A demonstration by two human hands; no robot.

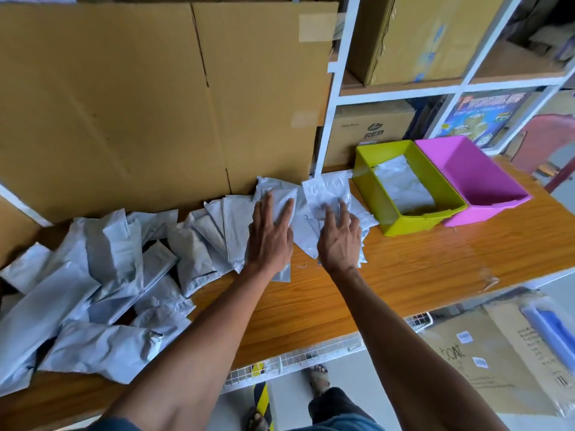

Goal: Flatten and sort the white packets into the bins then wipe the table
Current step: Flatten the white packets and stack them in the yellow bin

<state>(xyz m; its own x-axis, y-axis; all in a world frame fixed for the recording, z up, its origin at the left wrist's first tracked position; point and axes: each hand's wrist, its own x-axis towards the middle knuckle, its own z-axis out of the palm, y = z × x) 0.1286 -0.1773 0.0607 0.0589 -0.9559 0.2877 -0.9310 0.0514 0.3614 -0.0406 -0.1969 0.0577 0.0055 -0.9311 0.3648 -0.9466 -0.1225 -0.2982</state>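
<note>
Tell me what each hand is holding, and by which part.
Nothing is gripped. The left hand and right hand lie flat, fingers straight, pressing down on white packets on the table.

One head-worn view — looking forward and down, close over the table (404, 275).

We see both arms bare to above the elbow, the left hand (270, 241) and right hand (339, 244) without gloves or rings. Below, we make out dark blue-grey trousers (336, 409) and open sandals (319, 375).

Flattened cardboard sheet (149, 98) leans behind wooden table (420, 262); white shelving (337, 73) holds boxes
</note>
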